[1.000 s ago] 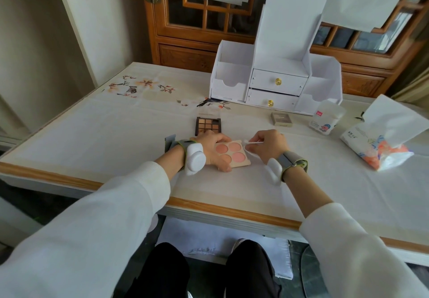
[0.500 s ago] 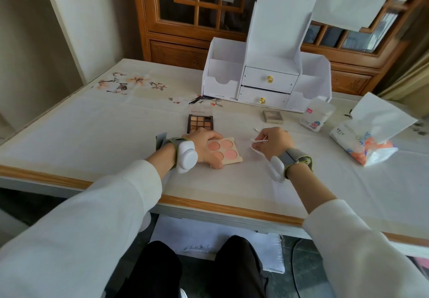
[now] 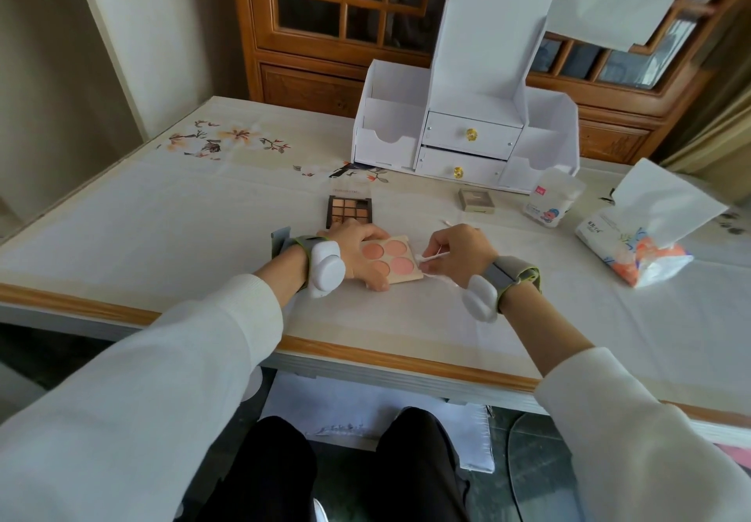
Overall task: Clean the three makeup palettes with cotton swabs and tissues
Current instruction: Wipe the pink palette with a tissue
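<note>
A: Now, item one: blush palette [image 3: 391,260], near the table's [image 3: 162,233] front edge. The left hand [image 3: 359,263] has its fingers curled over the left side, gripping it flat.
B: Change?
A: The right hand [image 3: 461,257], pinching a cotton swab [image 3: 433,256], is back at the palette's right edge after lifting clear. Wiping likely resumes.
B: Room?
A: Open surface rightward to the tissue pack [image 3: 634,255]. The brown palette [image 3: 349,212] lies just behind.

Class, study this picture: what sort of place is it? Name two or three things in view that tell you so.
Probably a room in a home, set up for makeup: a white drawer organiser and an eyeshadow palette sit on the flower-printed table, with wooden lattice doors behind.
</note>
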